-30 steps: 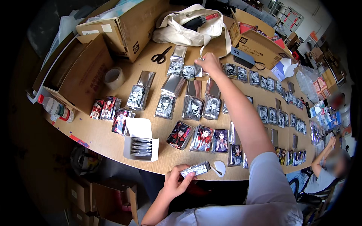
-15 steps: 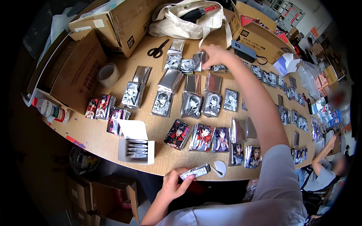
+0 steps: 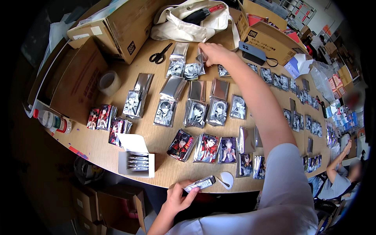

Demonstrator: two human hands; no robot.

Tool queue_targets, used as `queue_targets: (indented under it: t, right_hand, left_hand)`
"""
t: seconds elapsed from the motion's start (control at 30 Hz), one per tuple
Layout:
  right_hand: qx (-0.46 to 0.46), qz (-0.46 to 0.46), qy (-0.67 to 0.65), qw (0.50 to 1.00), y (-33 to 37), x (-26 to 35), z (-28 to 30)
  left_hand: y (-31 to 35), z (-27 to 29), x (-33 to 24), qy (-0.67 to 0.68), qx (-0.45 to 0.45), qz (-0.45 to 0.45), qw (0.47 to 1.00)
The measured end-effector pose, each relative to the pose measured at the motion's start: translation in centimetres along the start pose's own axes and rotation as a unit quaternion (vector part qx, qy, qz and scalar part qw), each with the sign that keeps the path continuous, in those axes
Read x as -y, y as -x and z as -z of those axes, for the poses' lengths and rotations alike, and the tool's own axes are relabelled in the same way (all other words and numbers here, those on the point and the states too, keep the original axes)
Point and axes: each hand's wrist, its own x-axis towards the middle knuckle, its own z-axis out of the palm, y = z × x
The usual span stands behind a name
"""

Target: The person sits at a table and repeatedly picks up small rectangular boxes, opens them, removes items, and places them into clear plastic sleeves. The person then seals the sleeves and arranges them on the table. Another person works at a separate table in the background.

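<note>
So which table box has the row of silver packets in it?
The small white box, flap up, at the table's near edge, left of the left hand. The brown boxes are bigger; the purple-and-white box is at back right.

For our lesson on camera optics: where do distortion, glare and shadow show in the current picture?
In the head view, the table's near edge bows; in the head view, silver packets catch glare, and the open carton below sits in shadow.

Tabletop [image 3: 164, 172] bright | silver packs [image 3: 196, 90] glint | left dim | rim curved
</note>
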Motion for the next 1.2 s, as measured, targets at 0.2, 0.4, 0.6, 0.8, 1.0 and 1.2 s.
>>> queue_targets:
  t: [0.2, 0.4, 0.6, 0.8, 1.0, 1.2]
  right_hand:
    - [0.014, 0.006, -0.084, 0.996, -3.5, -1.8, -0.1]
    - [-0.005, -0.019, -0.044, 0.999, -4.9, -2.0, -1.3]
    - [-0.053, 0.019, -0.087, 0.995, -0.2, -2.3, 0.8]
    - [-0.037, -0.09, -0.123, 0.988, 3.7, 3.9, 0.8]
    - [0.028, -0.179, -0.056, 0.982, 3.4, 7.3, -1.7]
    - [0.077, -0.229, -0.072, 0.968, 1.7, 6.4, -2.1]
  left_hand:
    - [-0.1, -0.1, -0.1, 0.016, -0.001, 0.006, 1.0]
    - [0.0, -0.3, -0.1, 0.032, -0.022, 0.02, 0.999]
    - [-0.3, -0.5, -0.3, 0.055, -0.025, 0.017, 0.998]
    - [-0.8, -0.2, -0.8, -0.021, -0.022, -0.016, 0.999]
    - [-0.6, -0.7, -0.9, 0.031, -0.025, 0.039, 0.998]
    - [-0.7, -0.7, -1.0, 0.049, -0.022, 0.051, 0.997]
